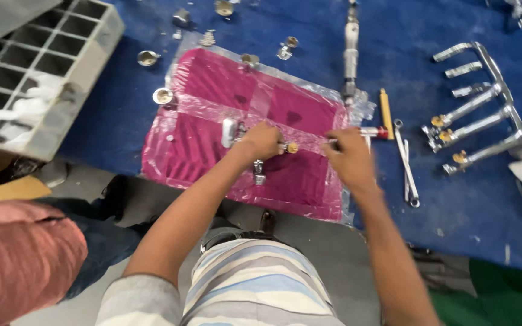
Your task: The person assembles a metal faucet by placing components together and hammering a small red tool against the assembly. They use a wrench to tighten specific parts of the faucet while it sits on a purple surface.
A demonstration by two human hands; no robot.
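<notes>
Left hand (pixel 262 142) closed around chrome tap (pixel 237 134) on pink cloth (pixel 212 84), brass end toward right. Right hand (pixel 348 158) grips screwdriver (pixel 374 132) by its red handle, tip at brass end. Best hold tap firm, keep tool square; spanners (pixel 407 166) just beside.

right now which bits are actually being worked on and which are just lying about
In hand:
- left hand gripping a chrome tap fitting with a brass end
- right hand on a red-handled tool
- pink plastic-wrapped mat beneath both

Lying about:
- finished chrome taps
- spanners
- yellow stick
- long chrome tool
- loose small metal parts
- grey grid crate
</notes>
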